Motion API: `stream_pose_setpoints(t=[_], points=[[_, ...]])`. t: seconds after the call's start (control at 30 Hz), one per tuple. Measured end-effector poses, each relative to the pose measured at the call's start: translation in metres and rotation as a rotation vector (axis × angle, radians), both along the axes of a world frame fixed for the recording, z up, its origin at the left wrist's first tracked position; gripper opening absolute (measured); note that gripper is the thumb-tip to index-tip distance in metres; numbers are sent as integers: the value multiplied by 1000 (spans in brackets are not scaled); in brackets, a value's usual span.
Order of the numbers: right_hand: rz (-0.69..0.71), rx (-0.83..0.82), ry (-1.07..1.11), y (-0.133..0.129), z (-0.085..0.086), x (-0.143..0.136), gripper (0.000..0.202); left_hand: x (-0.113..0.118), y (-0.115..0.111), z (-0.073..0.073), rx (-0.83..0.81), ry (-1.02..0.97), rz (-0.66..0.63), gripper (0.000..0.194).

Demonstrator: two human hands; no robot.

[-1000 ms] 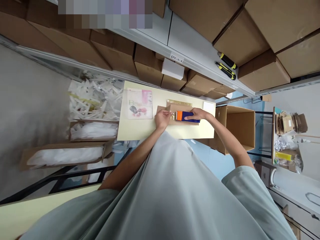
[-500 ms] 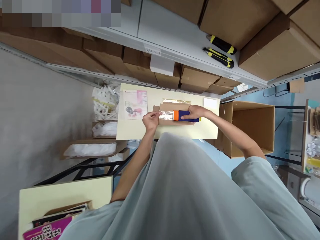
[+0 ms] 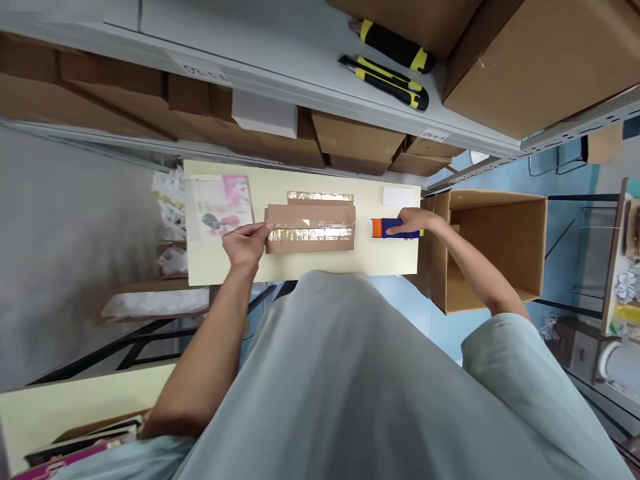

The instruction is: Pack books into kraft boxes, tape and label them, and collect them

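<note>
A flat cardboard package [image 3: 315,245] lies on the pale yellow table, with a shiny strip of clear packing tape [image 3: 313,234] running lengthwise along its top. My left hand [image 3: 245,245] is at the package's left end, thumb and finger pinched at the end of the tape there. Off to the right of the package, my right hand [image 3: 414,221] is wrapped around a dark blue and orange tape dispenser [image 3: 385,228]. The orange end of the dispenser points left, toward the package. Between dispenser and package, bare tabletop shows; a tape strand across it cannot be made out.
A printed pink-and-white sheet [image 3: 220,210] lies left of the package, and a white paper [image 3: 399,196] at the back right. A large open carton [image 3: 495,253] stands beyond the table's right edge. Two utility knives [image 3: 385,81] lie on the shelf above, near cardboard boxes [image 3: 360,137].
My right hand and the tape dispenser have moved off the package to the right, while my left hand is now at its left end. The view has shifted, and more taped cardboard shows.
</note>
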State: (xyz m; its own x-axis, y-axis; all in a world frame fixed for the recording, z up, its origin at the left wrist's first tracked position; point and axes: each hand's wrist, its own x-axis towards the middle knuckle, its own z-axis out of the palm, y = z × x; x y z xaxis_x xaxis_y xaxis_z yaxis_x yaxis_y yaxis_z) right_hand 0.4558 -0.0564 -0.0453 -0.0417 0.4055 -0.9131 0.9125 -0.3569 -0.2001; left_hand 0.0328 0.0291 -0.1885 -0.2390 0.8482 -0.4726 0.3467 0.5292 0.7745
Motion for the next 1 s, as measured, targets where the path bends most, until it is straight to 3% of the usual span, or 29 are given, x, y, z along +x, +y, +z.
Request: stream_pose_setpoints(t=[0.1,0.2,0.4,0.57,0.7,0.8,0.9,1.0], points=[[82,59,-137,1,-18,-25,57,2,-1,1,0,27,2,11],[77,136,-200,-1,-31,-51,57,3,-2,2,13,42,9,10],[-70,173,-277,-9,-59,-92,39,-3,1,-3,22,49,-23,13],[-221,185,-367,-40,-74,-112,31,-10,4,-1,17,95,-97,26],[-549,235,-334,-78,-66,-116,48,-16,4,10,6,187,-222,36],[-759,339,-324,-94,-53,-114,57,0,-1,25,226,346,-323,51],[-873,531,-232,-84,-33,-111,48,40,-9,55,593,279,-516,43],[-856,757,-101,-43,-1,-112,36,91,-11,100,905,98,-691,36]])
